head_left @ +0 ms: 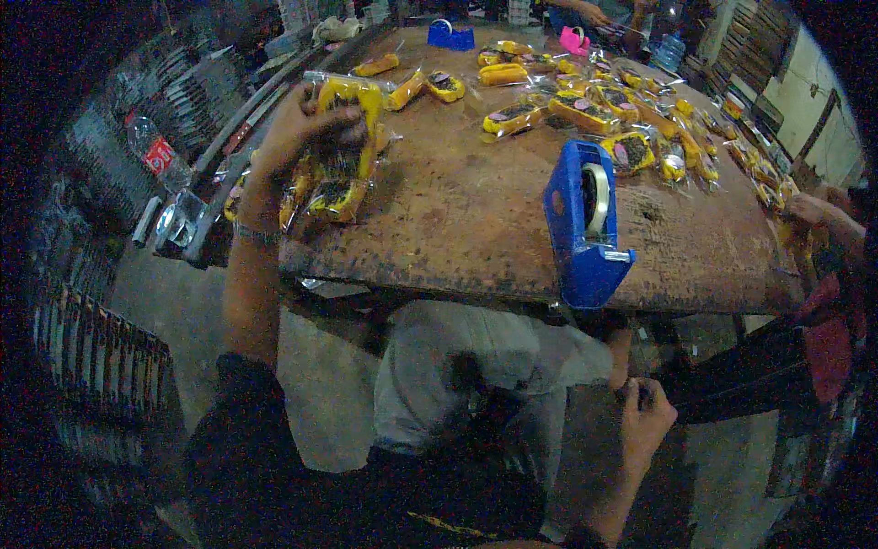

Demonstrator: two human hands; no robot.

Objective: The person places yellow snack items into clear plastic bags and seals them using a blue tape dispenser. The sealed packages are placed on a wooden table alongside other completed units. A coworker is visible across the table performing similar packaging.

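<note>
Two hands at separate work: left hand [306, 128] up on the worn wooden table [457, 229], fingers curled tight around a clear-bagged yellow tool pack [352, 101], lifted just above a heap of like packs [320, 192] at the table's left edge, close for easy picking. Right hand [645, 416] down below the table edge, loosely closed, contents impossible to tell. Blue tape dispenser [583, 224] parked at the near edge, within reach for sealing. More yellow packs [585, 110] spread across the far side.

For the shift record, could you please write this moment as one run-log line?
left hand: grips yellow packets on worn table | right hand: below table edge, fingers curled, contents unclear | blue tape dispenser: upright at near edge
</note>
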